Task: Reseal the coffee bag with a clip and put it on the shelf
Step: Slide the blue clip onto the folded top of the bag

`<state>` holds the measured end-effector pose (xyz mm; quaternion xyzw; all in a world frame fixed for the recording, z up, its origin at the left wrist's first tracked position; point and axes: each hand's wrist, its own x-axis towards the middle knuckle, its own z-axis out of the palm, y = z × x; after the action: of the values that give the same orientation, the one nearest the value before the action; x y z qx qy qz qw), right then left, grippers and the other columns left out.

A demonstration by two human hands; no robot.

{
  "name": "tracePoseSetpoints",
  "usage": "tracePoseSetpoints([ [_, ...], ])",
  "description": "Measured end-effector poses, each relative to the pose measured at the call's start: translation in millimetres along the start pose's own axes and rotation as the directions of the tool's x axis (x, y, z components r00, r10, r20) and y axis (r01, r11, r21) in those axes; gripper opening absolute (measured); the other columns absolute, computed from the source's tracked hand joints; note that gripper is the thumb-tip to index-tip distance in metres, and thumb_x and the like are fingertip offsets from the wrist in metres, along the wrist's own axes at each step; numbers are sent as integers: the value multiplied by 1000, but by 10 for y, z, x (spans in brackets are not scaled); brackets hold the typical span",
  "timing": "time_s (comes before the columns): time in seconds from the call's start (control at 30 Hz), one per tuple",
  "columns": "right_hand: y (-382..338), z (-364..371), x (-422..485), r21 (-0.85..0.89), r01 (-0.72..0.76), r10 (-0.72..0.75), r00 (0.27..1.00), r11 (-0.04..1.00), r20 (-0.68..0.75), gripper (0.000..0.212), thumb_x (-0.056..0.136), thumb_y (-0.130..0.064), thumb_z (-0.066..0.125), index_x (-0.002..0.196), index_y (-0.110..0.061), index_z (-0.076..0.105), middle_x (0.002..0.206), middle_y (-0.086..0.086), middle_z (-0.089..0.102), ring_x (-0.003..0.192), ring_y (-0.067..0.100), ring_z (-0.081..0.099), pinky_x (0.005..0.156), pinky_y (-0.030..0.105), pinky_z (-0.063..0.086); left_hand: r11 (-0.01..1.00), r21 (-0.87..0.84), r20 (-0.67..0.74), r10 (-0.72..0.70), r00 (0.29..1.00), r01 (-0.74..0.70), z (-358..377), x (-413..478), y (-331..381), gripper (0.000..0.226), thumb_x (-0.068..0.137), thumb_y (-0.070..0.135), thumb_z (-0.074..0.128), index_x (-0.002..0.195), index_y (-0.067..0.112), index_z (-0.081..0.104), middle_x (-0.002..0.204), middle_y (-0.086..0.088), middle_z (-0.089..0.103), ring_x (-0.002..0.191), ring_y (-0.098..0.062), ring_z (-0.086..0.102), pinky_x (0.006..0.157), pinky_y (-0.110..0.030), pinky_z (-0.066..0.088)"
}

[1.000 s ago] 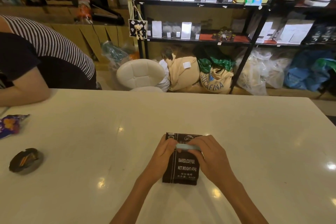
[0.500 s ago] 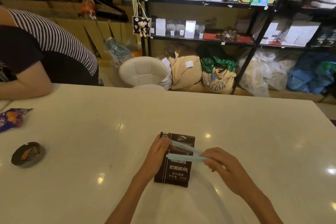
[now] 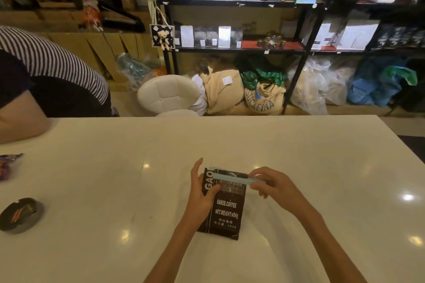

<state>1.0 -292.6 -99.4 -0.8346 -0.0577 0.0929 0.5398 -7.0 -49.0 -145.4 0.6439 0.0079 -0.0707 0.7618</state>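
A dark brown coffee bag (image 3: 226,210) printed "BAKED COFFEE" lies flat on the white table (image 3: 322,167), its top pointing away from me. A long pale blue clip (image 3: 230,178) lies across the bag's top edge. My right hand (image 3: 273,187) pinches the clip's right end. My left hand (image 3: 201,187) holds the bag's upper left side, thumb on its face and fingers behind. Black metal shelves (image 3: 230,3) with rows of coffee bags stand behind the table.
A dark ashtray (image 3: 21,215) and a purple wrapper (image 3: 8,165) lie at the table's left. A person in a striped top (image 3: 46,71) leans on the far left corner. A white stool (image 3: 167,95) and sacks (image 3: 262,96) sit between table and shelves.
The clip was spread open over the bag half a second ago; now it lies level along the bag's top edge. My right hand moved up and left with it.
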Motion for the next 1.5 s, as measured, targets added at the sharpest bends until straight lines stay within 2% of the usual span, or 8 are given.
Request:
tracePoseSetpoints([
  [0.23, 8, 144, 142, 15, -43, 43, 999, 999, 18, 30, 84, -27, 78, 107, -30, 59, 84, -13, 79, 57, 4, 61, 55, 17, 50, 998, -11, -10, -59, 998, 59, 49, 71, -15, 88, 94, 0, 63, 136, 63, 18, 137, -4, 46, 117, -32, 63, 80, -45, 63],
  [0.47, -1, 127, 196, -43, -72, 73, 997, 996, 37, 20, 86, -29, 77, 100, -32, 63, 79, -15, 77, 58, 1, 61, 55, 14, 48, 991, 12, 35, -137, 990, 136, 25, 176, -17, 94, 91, 1, 67, 150, 47, 9, 139, -9, 43, 107, -24, 69, 71, -31, 62],
  [0.6, 9, 141, 225, -26, -69, 70, 997, 997, 16, 13, 87, -28, 75, 99, -23, 72, 85, -6, 78, 62, 0, 63, 54, 14, 48, 985, 23, 52, -173, 984, 172, -13, 233, -25, 69, 91, 9, 70, 144, 30, 34, 126, -11, 60, 97, -19, 74, 72, -29, 61],
  [0.7, 35, 179, 223, 3, -96, 96, 995, 995, -30, 18, 87, -28, 76, 102, -19, 74, 92, -4, 78, 69, -2, 67, 54, 14, 48, 981, -27, 9, -190, 982, 190, -10, 208, -51, 51, 85, 39, 73, 127, 18, 54, 108, -11, 75, 92, -26, 76, 69, -31, 62],
  [0.9, 62, 346, 182, 243, -174, 206, 972, 954, -110, 19, 87, -31, 76, 102, -19, 74, 90, -3, 79, 83, 13, 72, 61, 17, 53, 984, -80, -72, -164, 984, 158, 63, 201, -121, 39, 82, 45, 71, 106, 17, 58, 97, -5, 78, 88, -27, 77, 64, -30, 62],
  [1.0, 80, 608, 108, 552, -215, 333, 935, 806, -122, 31, 86, -34, 74, 109, -13, 72, 98, 6, 80, 94, 25, 76, 74, 29, 60, 985, -106, -83, -144, 986, 135, 85, 205, -149, 25, 88, 39, 69, 94, 18, 56, 89, -4, 77, 84, -28, 77, 64, -35, 63],
  [1.07, 52, 773, 84, 665, -250, 421, 901, 704, -107, 34, 85, -35, 74, 109, -12, 70, 97, 10, 80, 89, 27, 78, 68, 31, 62, 985, -119, -99, -135, 986, 123, 104, 193, -161, 28, 87, 39, 69, 93, 15, 54, 86, -4, 75, 82, -28, 76, 64, -36, 63],
  [1.5, -5, 945, 140, 723, -245, 480, 867, 646, -135, 45, 76, -37, 84, 107, -9, 70, 92, 13, 80, 83, 32, 78, 66, 38, 63, 975, -117, -69, -196, 978, 187, 114, 149, -169, 52, 83, 53, 65, 115, 13, 59, 98, -6, 78, 90, -25, 77, 67, -28, 61],
])
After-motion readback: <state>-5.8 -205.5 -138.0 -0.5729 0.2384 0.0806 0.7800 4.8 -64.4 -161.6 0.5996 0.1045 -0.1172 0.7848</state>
